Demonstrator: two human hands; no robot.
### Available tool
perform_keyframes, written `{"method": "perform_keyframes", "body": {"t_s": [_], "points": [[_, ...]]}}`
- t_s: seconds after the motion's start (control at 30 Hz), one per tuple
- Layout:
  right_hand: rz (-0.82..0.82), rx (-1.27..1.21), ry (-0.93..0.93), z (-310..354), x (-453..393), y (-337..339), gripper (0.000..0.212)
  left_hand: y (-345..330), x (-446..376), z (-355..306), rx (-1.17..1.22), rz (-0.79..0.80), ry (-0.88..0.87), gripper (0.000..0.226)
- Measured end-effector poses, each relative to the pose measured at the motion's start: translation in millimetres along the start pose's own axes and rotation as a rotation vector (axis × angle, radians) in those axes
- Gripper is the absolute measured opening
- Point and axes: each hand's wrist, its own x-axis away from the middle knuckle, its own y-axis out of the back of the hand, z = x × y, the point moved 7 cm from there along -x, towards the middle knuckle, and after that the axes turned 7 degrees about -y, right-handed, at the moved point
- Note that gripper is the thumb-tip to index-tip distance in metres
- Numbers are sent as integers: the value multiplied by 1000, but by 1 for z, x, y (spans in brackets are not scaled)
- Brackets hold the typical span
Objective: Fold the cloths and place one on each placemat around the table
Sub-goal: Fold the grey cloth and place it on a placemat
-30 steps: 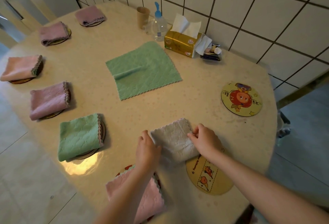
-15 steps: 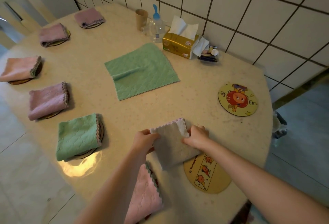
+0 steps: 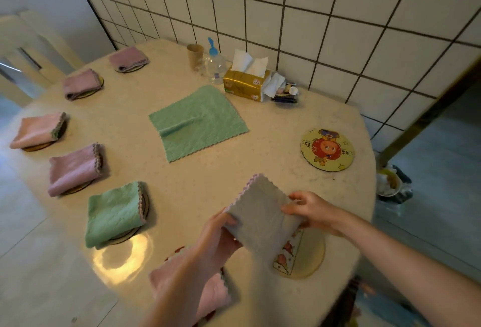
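Both forearms reached in from the near edge of the table (image 3: 260,160), angled toward each other. The left hand (image 3: 216,238) came up from below, its thumb curled over the near-left edge of the folded grey cloth (image 3: 263,220) and its fingers tucked underneath, pinching it. The right hand (image 3: 309,209) came in from the right with the wrist bent inward, and its fingers were curled round the cloth's right edge, the thumb hidden behind the fabric. Between them the grey cloth was held up off the table, tilted, its scalloped pink-trimmed edge pointing away toward the middle.

Right below the cloth lay a round placemat (image 3: 309,254) at the near edge, partly covered by the cloth and the right wrist. A second bare placemat (image 3: 327,149), with a cartoon figure on it, sat well apart to the right.

Under the left forearm a folded pink cloth (image 3: 213,298) rested on its own mat. Round the left side, folded cloths sat on mats: a green one (image 3: 114,213), then pink one (image 3: 74,168), a paler pink one (image 3: 36,129), and two more (image 3: 80,83) (image 3: 128,58) farther off. An unfolded green cloth (image 3: 197,122) lay spread flat in the middle. By the tiled wall stood a tissue box (image 3: 247,84), a clear bottle (image 3: 215,65) and a paper cup (image 3: 195,56).
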Motion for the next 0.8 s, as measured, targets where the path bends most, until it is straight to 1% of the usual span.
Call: {"method": "perform_keyframes", "body": {"t_s": [0.03,0.1,0.13,0.17,0.2,0.27,0.33,0.43,0.53,0.63,0.7,0.8], "points": [[-19,19,14,1,6,8,37,-4,1,11,16,-5,9,41],[-96,165,60,5,13,25,28,-9,3,35,-47,-38,44,25],[-133,256,89,6,14,33,25,-10,5,48,-143,-65,77,15],[-163,352,113,7,13,39,24,-8,6,60,-276,-88,109,11],[-182,455,121,6,11,42,27,-7,7,72,-407,-91,144,17],[-195,627,99,-1,3,42,36,-5,7,91,-563,-91,178,23],[-217,732,78,-8,-4,36,42,1,5,105,-631,-131,192,17],[-303,858,104,-13,-10,30,39,13,3,116,-673,-203,206,14],[-350,919,133,-15,-13,28,33,17,2,115,-741,-244,196,16],[-358,909,127,-7,-17,31,30,23,1,105,-931,-267,180,16],[-381,887,147,7,-22,33,26,30,-1,92,-1052,-269,189,15],[-410,908,215,36,-29,27,22,39,-11,63,-1141,-264,168,9]]}}
